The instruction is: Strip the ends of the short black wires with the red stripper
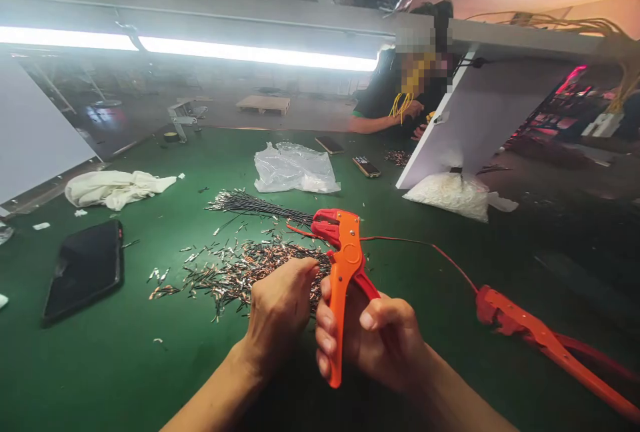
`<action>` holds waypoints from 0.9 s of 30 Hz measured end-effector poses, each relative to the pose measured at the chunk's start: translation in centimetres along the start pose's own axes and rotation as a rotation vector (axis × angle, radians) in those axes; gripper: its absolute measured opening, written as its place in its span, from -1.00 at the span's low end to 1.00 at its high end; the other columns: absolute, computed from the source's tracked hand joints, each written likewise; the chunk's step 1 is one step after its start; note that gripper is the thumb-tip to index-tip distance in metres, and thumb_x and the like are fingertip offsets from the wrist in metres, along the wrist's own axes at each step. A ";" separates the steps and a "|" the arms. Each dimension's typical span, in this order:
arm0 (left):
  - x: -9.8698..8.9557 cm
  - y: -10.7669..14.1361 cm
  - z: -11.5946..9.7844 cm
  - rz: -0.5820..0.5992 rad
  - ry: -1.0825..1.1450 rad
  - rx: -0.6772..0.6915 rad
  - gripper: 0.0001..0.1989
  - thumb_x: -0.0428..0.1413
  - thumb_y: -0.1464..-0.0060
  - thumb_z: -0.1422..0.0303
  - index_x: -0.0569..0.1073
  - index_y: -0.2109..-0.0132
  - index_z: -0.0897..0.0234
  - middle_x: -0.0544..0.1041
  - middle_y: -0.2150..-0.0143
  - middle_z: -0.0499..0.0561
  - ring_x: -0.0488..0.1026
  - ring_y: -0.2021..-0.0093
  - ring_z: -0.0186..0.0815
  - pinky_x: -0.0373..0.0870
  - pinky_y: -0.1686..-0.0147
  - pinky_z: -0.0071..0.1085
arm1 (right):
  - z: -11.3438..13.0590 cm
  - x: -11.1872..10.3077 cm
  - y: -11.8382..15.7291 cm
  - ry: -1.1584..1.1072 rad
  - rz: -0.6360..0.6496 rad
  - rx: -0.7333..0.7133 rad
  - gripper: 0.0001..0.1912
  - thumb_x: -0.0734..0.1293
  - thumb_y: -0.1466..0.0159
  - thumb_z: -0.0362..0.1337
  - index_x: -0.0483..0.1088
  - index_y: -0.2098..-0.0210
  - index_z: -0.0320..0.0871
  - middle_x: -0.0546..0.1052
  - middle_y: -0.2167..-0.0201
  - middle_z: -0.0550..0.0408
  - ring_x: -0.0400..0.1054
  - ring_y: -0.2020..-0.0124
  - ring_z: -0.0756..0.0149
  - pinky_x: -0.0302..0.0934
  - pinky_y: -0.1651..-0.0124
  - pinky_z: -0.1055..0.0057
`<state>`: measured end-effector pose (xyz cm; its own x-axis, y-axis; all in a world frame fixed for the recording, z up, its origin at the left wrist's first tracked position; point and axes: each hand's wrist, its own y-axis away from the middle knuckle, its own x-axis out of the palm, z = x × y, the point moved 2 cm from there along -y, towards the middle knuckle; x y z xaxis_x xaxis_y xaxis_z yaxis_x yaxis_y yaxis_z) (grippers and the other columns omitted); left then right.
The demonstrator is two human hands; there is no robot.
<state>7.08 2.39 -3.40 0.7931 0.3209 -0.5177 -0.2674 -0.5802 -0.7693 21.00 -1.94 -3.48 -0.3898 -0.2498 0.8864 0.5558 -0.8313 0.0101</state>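
My right hand is wrapped round the handles of an orange and red wire stripper, which points up and left. Close against its left side, my left hand is closed with the fingertips turned away; what they hold, if anything, is hidden. Behind the stripper's red jaws lies a bundle of black wires with bare ends at the left. A heap of short stripped wire ends spreads beyond my left hand. A thin red wire runs from behind the tool to a second orange wire stripper at the right.
A black phone and a crumpled white cloth lie left on the green table. Further back are a clear plastic bag, two phones and a filled white bag beside a slanted panel. Across the table, a person holds yellow wires.
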 end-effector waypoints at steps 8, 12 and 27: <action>-0.2 -0.5 0.4 -0.088 -0.008 -0.084 -0.89 0.03 -0.25 0.50 0.45 0.16 0.28 0.57 0.37 -0.04 0.49 0.46 -0.43 0.39 0.42 -0.53 | -0.3 -0.2 0.2 0.008 0.043 0.064 -0.57 0.22 0.03 -0.35 0.35 0.13 -0.25 0.47 0.39 -0.02 0.37 0.40 0.18 0.28 0.34 0.16; -0.1 -0.3 0.4 -0.026 0.011 -0.040 -0.87 0.02 -0.25 0.49 0.47 0.17 0.28 0.54 0.43 -0.06 0.45 0.49 -0.44 0.35 0.46 -0.54 | -0.5 -0.1 0.1 0.001 0.055 0.085 -0.63 0.25 -0.03 -0.29 0.33 0.15 -0.23 0.46 0.42 0.03 0.37 0.44 0.22 0.28 0.34 0.16; 0.1 0.0 0.6 -0.037 -0.106 0.065 -0.82 0.06 -0.23 0.51 0.56 0.13 0.30 0.19 0.57 -0.16 0.14 0.60 -0.46 0.06 0.60 -0.52 | -1.0 -0.1 0.2 -0.058 0.124 0.122 -0.69 0.29 -0.16 -0.18 0.36 0.16 -0.24 0.42 0.46 0.12 0.35 0.49 0.32 0.29 0.38 0.28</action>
<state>6.80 2.90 -3.65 0.7419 0.4204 -0.5224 -0.2766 -0.5179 -0.8095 20.45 -2.60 -4.05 -0.2714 -0.3144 0.9097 0.6833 -0.7285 -0.0479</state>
